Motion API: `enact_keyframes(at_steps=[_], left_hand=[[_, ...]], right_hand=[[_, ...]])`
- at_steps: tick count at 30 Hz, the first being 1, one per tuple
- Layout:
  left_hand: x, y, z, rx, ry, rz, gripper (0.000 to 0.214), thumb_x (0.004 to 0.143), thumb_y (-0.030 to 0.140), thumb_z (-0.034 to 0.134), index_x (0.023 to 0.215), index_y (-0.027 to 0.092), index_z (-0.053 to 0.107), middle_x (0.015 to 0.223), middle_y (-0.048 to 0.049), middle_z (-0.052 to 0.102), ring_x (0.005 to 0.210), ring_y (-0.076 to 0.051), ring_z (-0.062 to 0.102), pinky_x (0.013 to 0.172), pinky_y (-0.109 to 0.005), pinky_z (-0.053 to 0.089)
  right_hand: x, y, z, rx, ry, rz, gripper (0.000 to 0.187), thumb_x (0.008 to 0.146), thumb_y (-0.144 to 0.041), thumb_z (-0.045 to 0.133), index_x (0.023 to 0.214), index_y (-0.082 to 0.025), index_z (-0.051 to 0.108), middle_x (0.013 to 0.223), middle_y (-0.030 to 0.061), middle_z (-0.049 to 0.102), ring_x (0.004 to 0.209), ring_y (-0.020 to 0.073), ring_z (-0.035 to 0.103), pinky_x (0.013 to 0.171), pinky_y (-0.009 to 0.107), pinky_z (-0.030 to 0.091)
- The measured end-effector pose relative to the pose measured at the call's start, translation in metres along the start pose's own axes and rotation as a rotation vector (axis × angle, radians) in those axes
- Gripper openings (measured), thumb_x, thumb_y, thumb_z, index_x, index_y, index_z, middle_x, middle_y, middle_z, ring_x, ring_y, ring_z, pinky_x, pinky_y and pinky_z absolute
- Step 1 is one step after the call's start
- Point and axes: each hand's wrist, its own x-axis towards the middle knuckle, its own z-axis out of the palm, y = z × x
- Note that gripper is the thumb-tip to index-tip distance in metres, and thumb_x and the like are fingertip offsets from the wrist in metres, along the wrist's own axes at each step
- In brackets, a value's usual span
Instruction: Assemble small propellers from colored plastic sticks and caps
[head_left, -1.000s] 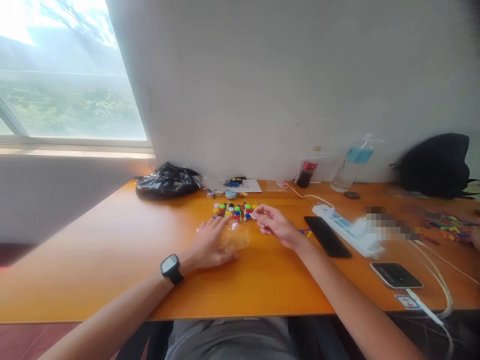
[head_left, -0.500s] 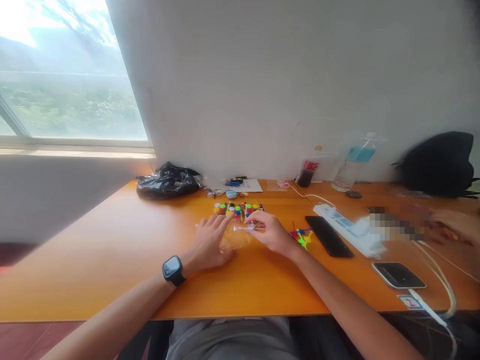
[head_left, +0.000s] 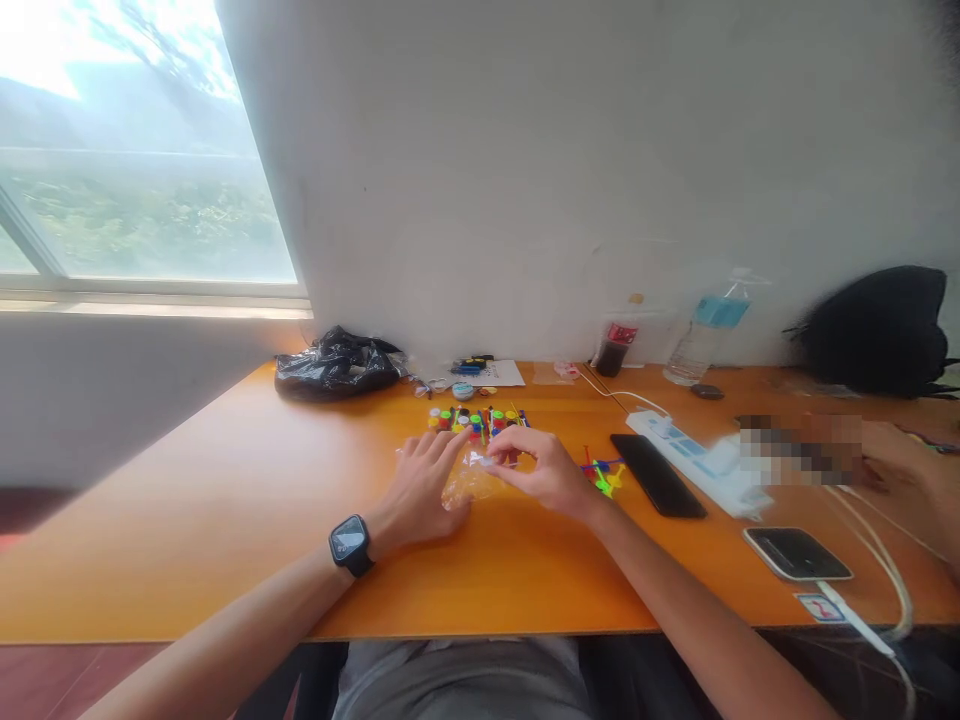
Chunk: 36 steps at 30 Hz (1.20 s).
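My left hand (head_left: 429,482) lies with its fingers stretched out, at the left edge of a clear plastic bag (head_left: 472,485) on the table. Across from it, my right hand (head_left: 546,468) pinches a small white piece (head_left: 489,462) between thumb and fingertips, just over the bag. What exactly the piece is, I cannot make out. Small colourful plastic parts (head_left: 476,420) stand in a row beyond both hands. A loose pile of green, yellow, blue and red plastic pieces (head_left: 602,476) lies right of my right hand.
A black phone (head_left: 657,474) and a white power strip (head_left: 679,448) lie to the right, near a charging device (head_left: 798,554). Along the wall are a black plastic bag (head_left: 337,365), a cola bottle (head_left: 615,350) and a water bottle (head_left: 694,345). Another person's hand (head_left: 896,455) is at far right.
My right hand has shifted slightly left and down over the clear bag with the white piece. My left hand stays nearly in place. The other person's hand has moved a little.
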Motion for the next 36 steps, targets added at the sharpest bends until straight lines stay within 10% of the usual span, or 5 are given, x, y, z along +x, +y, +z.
enact_keyframes(at_steps=[17,28,36], left_hand=[[-0.001,-0.005,0.001,0.017,0.042,-0.018,0.087,0.080,0.026,0.063,0.161,0.029,0.031,0.143,-0.0129,0.056,0.124,-0.036,0.052,0.103,-0.049,0.038],[-0.001,-0.005,-0.007,-0.048,-0.021,-0.001,0.088,0.080,0.027,0.063,0.161,0.032,0.030,0.138,-0.0121,0.058,0.120,-0.036,0.054,0.102,-0.050,0.041],[-0.001,-0.005,-0.008,-0.088,-0.039,0.021,0.088,0.080,0.029,0.064,0.162,0.033,0.030,0.139,-0.0128,0.057,0.122,-0.037,0.054,0.102,-0.051,0.042]], right_hand=[[-0.002,-0.004,-0.008,-0.124,-0.120,-0.093,0.016,0.090,-0.034,0.077,0.105,-0.029,0.077,0.116,0.0059,0.071,0.118,0.0269,0.062,0.108,0.044,0.046],[-0.006,0.067,-0.094,-0.581,-0.078,0.400,0.017,0.080,-0.034,0.076,0.071,-0.020,0.071,0.080,0.0086,0.074,0.072,0.0227,0.065,0.066,0.033,0.047],[-0.014,0.081,-0.089,-0.468,-0.255,0.569,0.018,0.075,-0.033,0.078,0.066,-0.020,0.070,0.067,0.0057,0.074,0.055,0.0176,0.062,0.052,0.028,0.040]])
